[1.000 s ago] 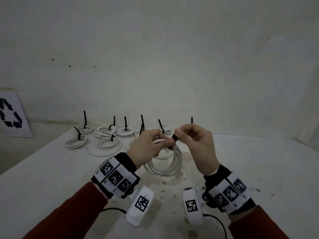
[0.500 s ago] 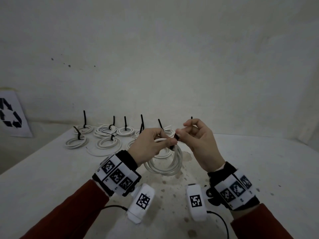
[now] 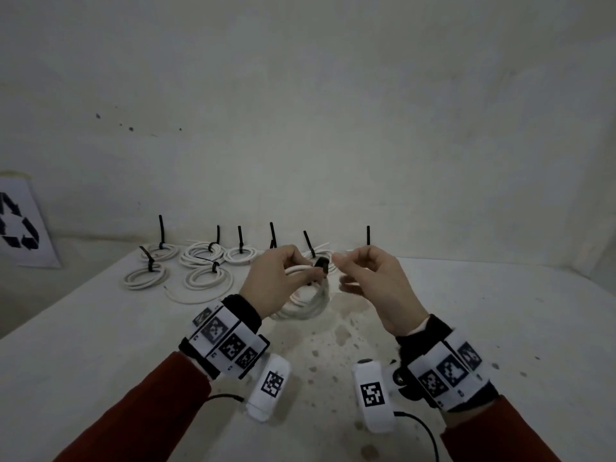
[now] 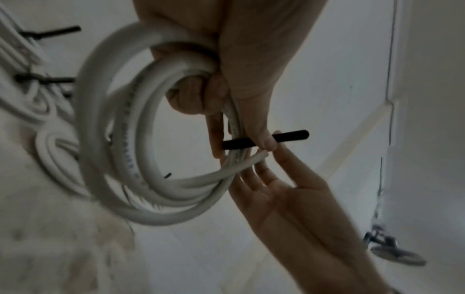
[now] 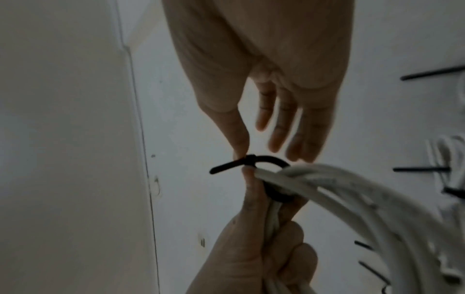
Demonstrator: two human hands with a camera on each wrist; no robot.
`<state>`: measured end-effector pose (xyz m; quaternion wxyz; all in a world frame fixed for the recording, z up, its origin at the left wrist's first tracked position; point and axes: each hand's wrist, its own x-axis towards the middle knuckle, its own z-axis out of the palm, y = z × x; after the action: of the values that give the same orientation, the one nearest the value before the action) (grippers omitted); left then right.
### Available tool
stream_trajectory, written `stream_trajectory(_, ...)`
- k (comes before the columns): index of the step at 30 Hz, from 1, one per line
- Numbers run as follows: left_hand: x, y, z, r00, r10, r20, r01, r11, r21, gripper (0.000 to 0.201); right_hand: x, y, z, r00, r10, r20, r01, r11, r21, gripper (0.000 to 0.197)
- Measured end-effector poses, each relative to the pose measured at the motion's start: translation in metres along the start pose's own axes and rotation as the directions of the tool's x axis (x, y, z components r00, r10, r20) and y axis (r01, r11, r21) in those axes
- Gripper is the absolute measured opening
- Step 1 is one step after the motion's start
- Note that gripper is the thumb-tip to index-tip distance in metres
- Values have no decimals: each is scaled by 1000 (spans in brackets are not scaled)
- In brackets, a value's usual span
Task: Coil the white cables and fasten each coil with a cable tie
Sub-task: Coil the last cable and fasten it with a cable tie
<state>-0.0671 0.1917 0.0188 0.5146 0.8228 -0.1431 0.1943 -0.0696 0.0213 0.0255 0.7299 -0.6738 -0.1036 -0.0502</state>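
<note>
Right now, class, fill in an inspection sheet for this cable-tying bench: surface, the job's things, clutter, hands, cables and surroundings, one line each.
Surface: white table, brown stains near the front middle.
Job's things: held white coil with a black cable tie looped round it, its tail through the head, loop not yet tight.
Clutter: nothing seen.
Hands: left hand grips the coil and pinches the tie; right hand open, fingers straight by the tie.
Cables: tied coils in rows at the back, tie tails sticking up; one loose white cable.
Surroundings: pale wall; recycling sign at left.
</note>
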Motion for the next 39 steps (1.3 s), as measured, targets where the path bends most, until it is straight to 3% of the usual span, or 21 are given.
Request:
stream_trajectory(2, 2, -2, -3, 993, 95, -76, -83, 986, 148, 23, -2, -6, 0, 994, 105, 32, -101, 988, -118, 31)
stream_trajectory(6, -1, 0, -2, 965, 244, -91, -220, 952, 214, 28, -8, -13, 2, 975, 180, 129, -174, 983, -57, 28)
stream_trajectory(13, 1, 2, -3, 958, 265, -113, -242, 953, 185, 22, -9, -12, 3, 933, 279, 228, -320, 933, 166, 7)
stream_trajectory(26, 8, -2, 3, 958, -66, -279, 41, 995, -94, 22, -19, -18, 11, 900, 262, 349, -344, 918, 197, 16)
stream_trajectory(33, 10, -3, -2, 952, -93, -291, 71, 994, -85, 20, -23, -15, 19, 907, 217, 362, -296, 939, 178, 19)
stream_trajectory(36, 13, -4, 2, 954, -175, -242, 131, 974, -186, 19, -22, -13, 19, 910, 209, 358, -293, 934, 202, 16)
stream_trajectory(39, 15, -5, 2, 944, -303, -134, 235, 897, -375, 17, -19, -15, 17, 939, 166, 301, -228, 956, 185, 12)
